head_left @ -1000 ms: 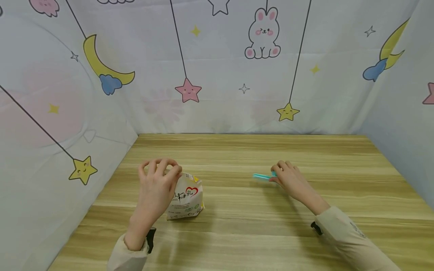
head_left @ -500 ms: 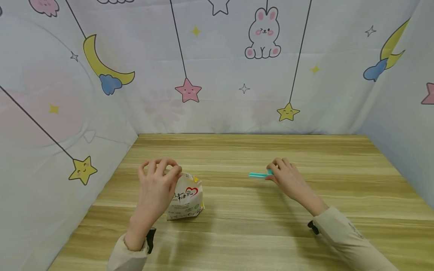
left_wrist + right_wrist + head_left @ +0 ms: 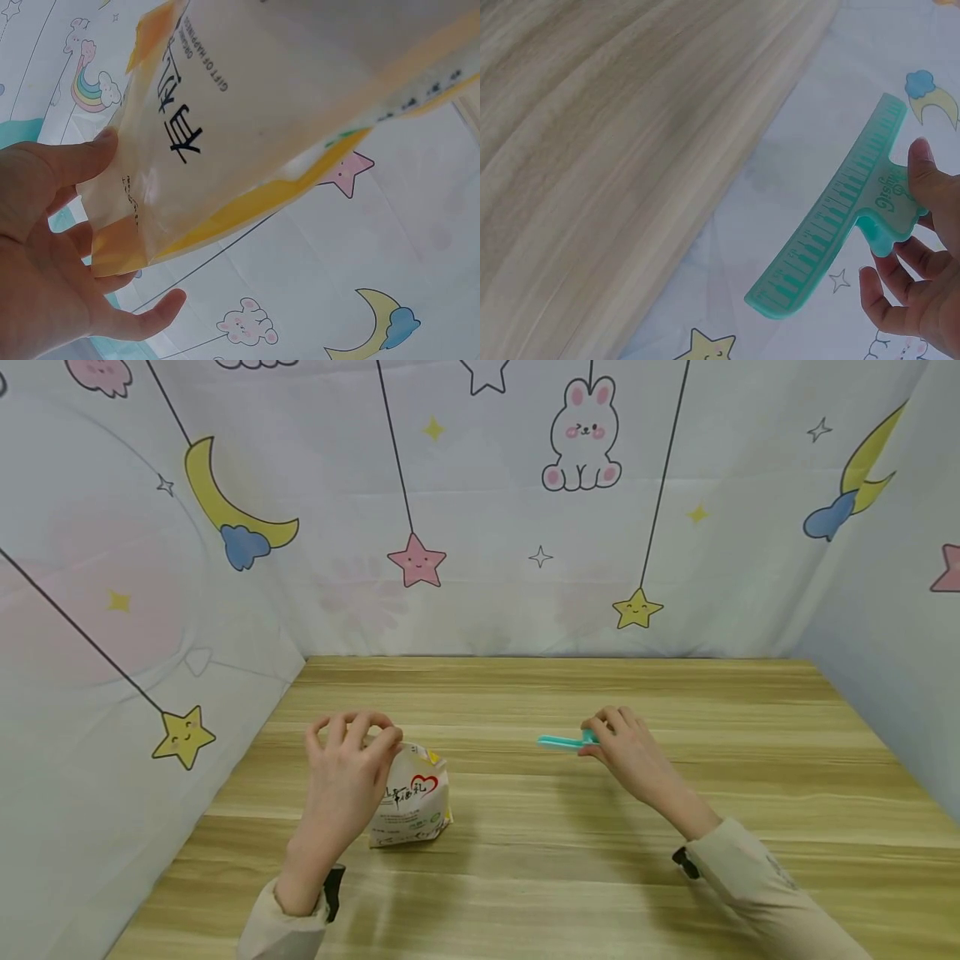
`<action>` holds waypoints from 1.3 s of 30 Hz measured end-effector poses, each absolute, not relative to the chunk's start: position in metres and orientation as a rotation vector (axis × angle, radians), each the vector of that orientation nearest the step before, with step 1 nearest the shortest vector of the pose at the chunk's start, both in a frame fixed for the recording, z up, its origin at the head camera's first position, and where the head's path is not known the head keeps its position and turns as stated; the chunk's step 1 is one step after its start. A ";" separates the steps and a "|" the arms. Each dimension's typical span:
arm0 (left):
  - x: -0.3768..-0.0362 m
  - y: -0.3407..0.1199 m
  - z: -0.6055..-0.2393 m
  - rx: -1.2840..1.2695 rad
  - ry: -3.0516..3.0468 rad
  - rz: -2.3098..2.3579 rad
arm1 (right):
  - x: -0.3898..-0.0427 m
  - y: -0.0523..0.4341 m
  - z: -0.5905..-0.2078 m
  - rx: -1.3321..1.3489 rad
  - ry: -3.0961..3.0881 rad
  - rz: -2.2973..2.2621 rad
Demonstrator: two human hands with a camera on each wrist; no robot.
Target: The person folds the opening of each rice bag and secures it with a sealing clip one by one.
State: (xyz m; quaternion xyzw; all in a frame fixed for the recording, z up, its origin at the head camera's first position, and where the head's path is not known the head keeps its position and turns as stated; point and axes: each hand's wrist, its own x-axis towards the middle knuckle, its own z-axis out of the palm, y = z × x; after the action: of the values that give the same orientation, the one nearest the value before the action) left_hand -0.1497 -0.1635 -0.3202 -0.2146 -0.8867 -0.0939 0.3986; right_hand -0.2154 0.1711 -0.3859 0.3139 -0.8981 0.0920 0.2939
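Observation:
A white and yellow food bag (image 3: 411, 797) with printed lettering and a red heart stands upright on the table at the left. My left hand (image 3: 348, 768) pinches its top edge between thumb and fingers; in the left wrist view the thumb lies on the near face of the bag (image 3: 217, 135). Over the table, right of the middle, my right hand (image 3: 633, 756) holds a turquoise bag clip (image 3: 558, 742) by its handle. The right wrist view shows the long clip (image 3: 832, 217) with a piano-key print, its handle between thumb and fingers, well apart from the bag.
The wood-grain table (image 3: 525, 893) stretches beneath both hands. White fabric (image 3: 495, 510) printed with stars, moons and a rabbit hangs behind it and along both sides, the left part close to the left arm.
My right hand has moved left and slightly away from me with the clip, bringing it nearer the bag. My left hand and the bag have stayed in place.

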 end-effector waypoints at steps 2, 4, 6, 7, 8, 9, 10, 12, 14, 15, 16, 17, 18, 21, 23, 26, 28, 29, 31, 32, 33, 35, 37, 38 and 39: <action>-0.150 -0.163 -0.320 -0.543 -2.243 -0.238 | -0.215 0.170 -0.385 0.835 -2.397 0.254; -0.150 -0.164 -0.320 -0.544 -2.239 -0.238 | -0.215 0.169 -0.384 0.837 -2.399 0.265; -0.150 -0.163 -0.321 -0.545 -2.235 -0.239 | -0.214 0.168 -0.383 0.845 -2.384 0.276; -0.150 -0.163 -0.321 -0.545 -2.234 -0.239 | -0.215 0.167 -0.383 0.851 -2.371 0.280; -0.150 -0.163 -0.321 -0.546 -2.233 -0.240 | -0.215 0.167 -0.383 0.857 -2.353 0.286; -0.150 -0.163 -0.321 -0.546 -2.232 -0.240 | -0.215 0.166 -0.383 0.864 -2.333 0.289; -0.150 -0.163 -0.321 -0.546 -2.231 -0.240 | -0.216 0.165 -0.383 0.870 -2.311 0.289; -0.150 -0.163 -0.320 -0.546 -2.231 -0.239 | -0.217 0.164 -0.383 0.884 -2.274 0.293; -0.150 -0.163 -0.320 -0.546 -2.232 -0.240 | -0.217 0.162 -0.382 0.892 -2.249 0.298; -0.150 -0.163 -0.320 -0.546 -2.232 -0.240 | -0.217 0.161 -0.381 0.896 -2.244 0.301; -0.150 -0.163 -0.320 -0.547 -2.234 -0.241 | -0.217 0.160 -0.381 0.899 -2.242 0.308; -0.150 -0.163 -0.320 -0.547 -2.236 -0.241 | -0.216 0.160 -0.381 0.902 -2.243 0.325; -0.150 -0.163 -0.320 -0.547 -2.237 -0.241 | -0.216 0.159 -0.380 0.903 -2.245 0.341; -0.150 -0.164 -0.320 -0.546 -2.241 -0.238 | -0.215 0.158 -0.379 0.900 -2.267 0.405; -0.150 -0.164 -0.320 -0.544 -2.243 -0.237 | -0.214 0.157 -0.380 0.896 -2.285 0.460; -0.150 -0.164 -0.321 -0.545 -2.244 -0.237 | -0.213 0.156 -0.380 0.898 -2.303 0.532; -0.150 -0.164 -0.321 -0.545 -2.245 -0.239 | -0.213 0.155 -0.380 0.908 -2.297 0.569; -0.150 -0.164 -0.321 -0.545 -2.245 -0.238 | -0.213 0.155 -0.380 0.915 -2.287 0.587; -0.150 -0.164 -0.321 -0.545 -2.245 -0.239 | -0.214 0.153 -0.380 0.933 -2.265 0.614; -0.150 -0.164 -0.321 -0.545 -2.245 -0.240 | -0.214 0.153 -0.380 0.940 -2.255 0.625; -0.150 -0.164 -0.321 -0.545 -2.246 -0.241 | -0.214 0.152 -0.380 0.944 -2.246 0.638; -0.150 -0.164 -0.321 -0.545 -2.245 -0.240 | -0.214 0.151 -0.379 0.947 -2.245 0.672; -0.151 -0.164 -0.320 -0.546 -2.246 -0.239 | -0.213 0.149 -0.378 0.934 -2.269 0.716; -0.151 -0.164 -0.320 -0.546 -2.246 -0.238 | -0.212 0.149 -0.377 0.922 -2.289 0.748; -0.151 -0.164 -0.320 -0.546 -2.247 -0.237 | -0.211 0.148 -0.376 0.907 -2.311 0.782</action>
State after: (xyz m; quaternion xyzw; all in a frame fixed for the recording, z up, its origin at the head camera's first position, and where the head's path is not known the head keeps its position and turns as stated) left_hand -0.1507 -0.1637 -0.3203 -0.2154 -0.8870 -0.0937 0.3975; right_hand -0.2112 0.1479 -0.3758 0.3359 -0.8558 0.2895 0.2663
